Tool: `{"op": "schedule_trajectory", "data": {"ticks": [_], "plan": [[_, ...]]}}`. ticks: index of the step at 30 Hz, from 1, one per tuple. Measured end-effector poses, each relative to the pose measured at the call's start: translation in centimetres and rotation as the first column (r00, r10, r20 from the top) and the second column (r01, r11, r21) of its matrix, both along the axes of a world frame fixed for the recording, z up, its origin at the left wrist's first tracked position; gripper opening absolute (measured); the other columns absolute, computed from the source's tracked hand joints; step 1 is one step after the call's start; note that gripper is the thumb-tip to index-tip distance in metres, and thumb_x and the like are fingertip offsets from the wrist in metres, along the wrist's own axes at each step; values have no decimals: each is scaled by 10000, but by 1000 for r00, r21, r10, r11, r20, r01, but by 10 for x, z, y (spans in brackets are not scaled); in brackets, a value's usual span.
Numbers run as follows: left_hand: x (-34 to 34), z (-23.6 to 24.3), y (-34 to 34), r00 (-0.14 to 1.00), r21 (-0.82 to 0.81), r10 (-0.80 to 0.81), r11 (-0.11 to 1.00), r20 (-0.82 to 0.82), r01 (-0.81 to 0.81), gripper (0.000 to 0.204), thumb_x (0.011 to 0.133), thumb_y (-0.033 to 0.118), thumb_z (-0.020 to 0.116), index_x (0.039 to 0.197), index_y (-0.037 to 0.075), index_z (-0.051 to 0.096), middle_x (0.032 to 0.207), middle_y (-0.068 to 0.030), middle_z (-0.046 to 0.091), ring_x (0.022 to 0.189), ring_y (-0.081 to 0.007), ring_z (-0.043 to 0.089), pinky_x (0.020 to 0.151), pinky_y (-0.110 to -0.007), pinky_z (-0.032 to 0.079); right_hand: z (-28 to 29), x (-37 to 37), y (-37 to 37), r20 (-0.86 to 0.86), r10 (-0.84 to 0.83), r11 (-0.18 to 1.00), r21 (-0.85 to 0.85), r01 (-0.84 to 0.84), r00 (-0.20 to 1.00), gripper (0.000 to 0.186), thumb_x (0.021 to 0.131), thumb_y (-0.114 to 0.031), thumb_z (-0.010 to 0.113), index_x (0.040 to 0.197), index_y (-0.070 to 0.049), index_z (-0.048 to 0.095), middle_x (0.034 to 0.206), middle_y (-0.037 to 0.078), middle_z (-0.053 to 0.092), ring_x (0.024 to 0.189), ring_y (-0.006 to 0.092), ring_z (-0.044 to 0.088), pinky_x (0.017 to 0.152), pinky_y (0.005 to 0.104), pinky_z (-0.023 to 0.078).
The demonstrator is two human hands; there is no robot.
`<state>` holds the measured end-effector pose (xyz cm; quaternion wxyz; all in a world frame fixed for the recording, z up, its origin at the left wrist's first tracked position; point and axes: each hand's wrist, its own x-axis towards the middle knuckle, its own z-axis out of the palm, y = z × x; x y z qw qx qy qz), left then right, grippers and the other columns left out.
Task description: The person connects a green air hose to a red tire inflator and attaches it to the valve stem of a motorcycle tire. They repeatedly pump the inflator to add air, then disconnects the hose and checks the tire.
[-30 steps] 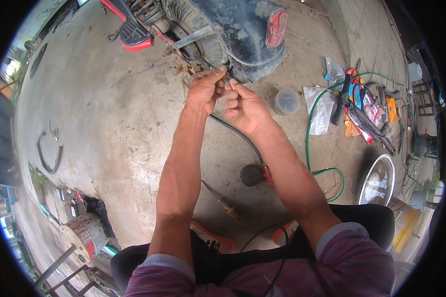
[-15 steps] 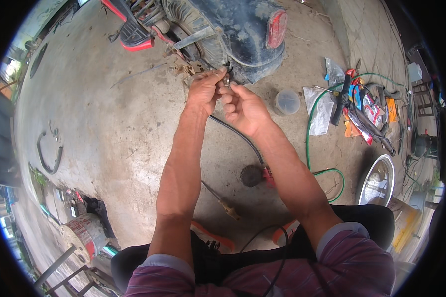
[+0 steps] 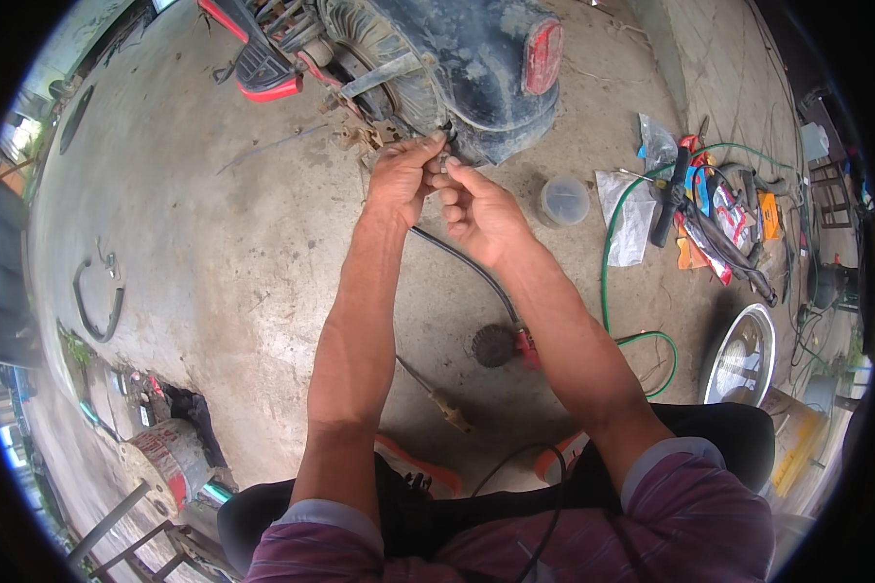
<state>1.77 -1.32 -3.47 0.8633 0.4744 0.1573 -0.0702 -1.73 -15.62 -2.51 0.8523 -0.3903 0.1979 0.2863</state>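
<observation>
Concrete floor [image 3: 253, 233] below, left grip [image 3: 399, 182] and right grip [image 3: 486, 216] pinch what seems a small metal part [image 3: 444, 161] between them.

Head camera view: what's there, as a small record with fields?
Left hand: fingers bent, beside dusty black fender with red lens
Right hand: fingers bent, facing left hand
Between hands: small greyish part; grip unclear
Right of hands: clear round plastic tub
Below hands: yellow-handled thin metal tool
Farther right: thin green hose, round shiny metal basin
Floor: grey concrete
</observation>
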Motion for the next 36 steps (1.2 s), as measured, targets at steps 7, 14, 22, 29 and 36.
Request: {"op": "schedule_trajectory", "data": {"ticks": [7, 14, 22, 29, 36], "plan": [[1, -3, 0, 1000, 22, 2, 1000, 3, -2, 194, 937, 212, 816, 856, 57, 733, 682, 20, 603, 577, -96, 526, 535, -254, 443, -2, 2, -2, -2, -20, 998, 64, 20, 1000, 205, 944, -272, 799, 947, -83, 720, 770, -20, 602, 635, 107, 507, 566, 261, 384], [1, -2, 0, 1000, 22, -12, 1000, 5, 12, 209, 935, 234, 818, 856, 60, 735, 678, 22, 608, 575, -88, 493, 536, -243, 403, 4, 2, 2, 39, -34, 996, -77, 37, 999, 295, 862, -263, 884, 795, -167, 613, 701, -56, 547, 603, 84, 456, 548, 265, 337], [2, -7, 3, 999, 39, -27, 999, 28, 26, 236, 954, 258, 799, 871, 48, 731, 681, 9, 611, 572, -104, 486, 545, -268, 421, -2, 7, 3, 5, 8, 1000, -28, -8, 1000, 297, 859, -261, 888, 804, -170, 611, 683, -78, 514, 597, 67, 436, 552, 243, 320], [-7, -1, 1, 993, 35, 24, 999, -113, -20, 391, 1023, 412, 694, 974, 25, 715, 778, -26, 648, 678, -133, 530, 671, -333, 483, 0, 8, -7, -1, 47, 999, -4, -47, 999, 270, 872, -253, 870, 797, -183, 620, 676, -101, 518, 587, 46, 437, 552, 228, 319], [-21, -24, 17, 989, 8, -100, 995, -106, 101, 376, 1040, 439, 650, 1152, 81, 663, 951, -6, 657, 772, -137, 539, 818, -384, 467, -6, 10, -7, 42, 99, 990, -108, -94, 994, 199, 881, -277, 859, 903, -172, 691, 688, -104, 482, 601, 53, 394, 571, 243, 308]]}}
